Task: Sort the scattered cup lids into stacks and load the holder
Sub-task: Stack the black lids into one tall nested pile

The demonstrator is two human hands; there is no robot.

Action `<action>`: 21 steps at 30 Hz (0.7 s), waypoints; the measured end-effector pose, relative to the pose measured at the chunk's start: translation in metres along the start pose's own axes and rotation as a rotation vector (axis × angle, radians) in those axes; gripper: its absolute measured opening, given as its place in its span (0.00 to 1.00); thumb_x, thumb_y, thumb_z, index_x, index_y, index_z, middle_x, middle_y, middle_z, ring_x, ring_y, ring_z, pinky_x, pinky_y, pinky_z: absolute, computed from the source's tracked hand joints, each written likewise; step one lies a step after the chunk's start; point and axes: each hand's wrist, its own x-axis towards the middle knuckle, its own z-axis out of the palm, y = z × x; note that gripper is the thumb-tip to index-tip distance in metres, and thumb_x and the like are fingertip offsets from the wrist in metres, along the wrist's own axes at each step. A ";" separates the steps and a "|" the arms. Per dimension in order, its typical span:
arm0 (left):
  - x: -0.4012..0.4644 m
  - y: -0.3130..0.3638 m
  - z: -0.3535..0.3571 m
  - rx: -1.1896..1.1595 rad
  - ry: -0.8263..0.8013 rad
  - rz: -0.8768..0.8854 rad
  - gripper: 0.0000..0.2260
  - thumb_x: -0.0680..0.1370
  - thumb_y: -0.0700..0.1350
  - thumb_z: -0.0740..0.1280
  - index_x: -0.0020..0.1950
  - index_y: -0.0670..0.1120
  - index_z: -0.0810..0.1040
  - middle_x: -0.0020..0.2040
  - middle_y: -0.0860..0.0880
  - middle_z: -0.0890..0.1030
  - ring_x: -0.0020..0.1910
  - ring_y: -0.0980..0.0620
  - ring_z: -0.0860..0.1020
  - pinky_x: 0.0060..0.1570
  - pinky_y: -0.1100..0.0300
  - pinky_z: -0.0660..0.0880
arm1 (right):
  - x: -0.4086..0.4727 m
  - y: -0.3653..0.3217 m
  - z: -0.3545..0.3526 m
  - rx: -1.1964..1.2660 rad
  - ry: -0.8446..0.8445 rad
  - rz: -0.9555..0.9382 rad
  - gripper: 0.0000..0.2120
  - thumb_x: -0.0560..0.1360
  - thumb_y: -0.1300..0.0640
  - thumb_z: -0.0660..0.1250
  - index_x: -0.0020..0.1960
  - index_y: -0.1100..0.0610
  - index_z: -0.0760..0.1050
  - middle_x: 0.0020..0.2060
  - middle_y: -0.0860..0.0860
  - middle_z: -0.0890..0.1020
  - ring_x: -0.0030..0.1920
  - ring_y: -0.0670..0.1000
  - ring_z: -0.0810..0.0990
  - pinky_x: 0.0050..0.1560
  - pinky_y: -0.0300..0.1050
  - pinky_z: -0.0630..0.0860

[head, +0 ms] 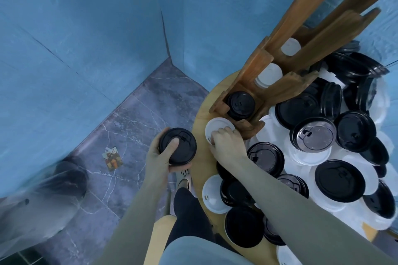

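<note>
Both arms are bare from wrist to elbow, with no watch, ring or bracelet to be seen on the left hand (160,156) or the right hand (227,143). A light grey-blue garment (200,251) covers the body at the bottom edge. The legs are in dark trousers (187,211). One foot wears a pale perforated clog (183,176).

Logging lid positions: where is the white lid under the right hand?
Head view: white lid lies on the table's left edge, beside the wooden holder's base, under the right hand.
</note>
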 end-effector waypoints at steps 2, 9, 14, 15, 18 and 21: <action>-0.004 0.005 0.002 -0.006 -0.013 0.008 0.17 0.75 0.44 0.72 0.63 0.56 0.78 0.64 0.48 0.79 0.55 0.46 0.83 0.39 0.43 0.83 | -0.007 -0.001 -0.010 0.020 0.097 -0.003 0.04 0.69 0.60 0.72 0.42 0.59 0.78 0.39 0.55 0.81 0.46 0.58 0.79 0.45 0.48 0.71; -0.033 0.017 0.034 -0.015 -0.127 0.063 0.21 0.74 0.45 0.69 0.66 0.60 0.76 0.64 0.52 0.79 0.58 0.44 0.81 0.36 0.46 0.83 | -0.092 0.029 -0.064 0.226 0.534 -0.096 0.05 0.68 0.59 0.69 0.38 0.55 0.73 0.31 0.49 0.75 0.35 0.53 0.76 0.40 0.43 0.67; -0.060 0.002 0.074 0.021 -0.190 0.095 0.18 0.74 0.45 0.69 0.62 0.60 0.79 0.63 0.52 0.79 0.57 0.45 0.82 0.35 0.46 0.83 | -0.165 0.085 -0.080 0.262 0.724 -0.075 0.04 0.74 0.58 0.65 0.45 0.56 0.78 0.37 0.47 0.78 0.43 0.49 0.73 0.45 0.40 0.66; -0.065 -0.004 0.082 0.019 -0.193 0.095 0.17 0.74 0.45 0.69 0.62 0.60 0.79 0.62 0.52 0.79 0.57 0.45 0.82 0.34 0.46 0.83 | -0.179 0.094 -0.078 0.268 0.748 -0.063 0.03 0.74 0.58 0.65 0.45 0.56 0.78 0.38 0.47 0.79 0.43 0.49 0.74 0.45 0.40 0.67; -0.080 -0.019 0.103 0.023 -0.225 0.090 0.20 0.76 0.44 0.69 0.65 0.62 0.76 0.60 0.55 0.81 0.55 0.47 0.83 0.33 0.47 0.83 | -0.215 0.122 -0.064 0.254 0.779 0.011 0.04 0.75 0.59 0.65 0.47 0.56 0.79 0.40 0.48 0.80 0.44 0.49 0.76 0.45 0.42 0.68; -0.096 -0.033 0.120 0.023 -0.250 0.085 0.22 0.76 0.44 0.69 0.68 0.62 0.75 0.62 0.55 0.80 0.54 0.48 0.83 0.34 0.47 0.83 | -0.247 0.154 -0.044 0.203 0.783 0.120 0.06 0.76 0.58 0.64 0.47 0.56 0.80 0.41 0.48 0.81 0.45 0.51 0.77 0.44 0.43 0.68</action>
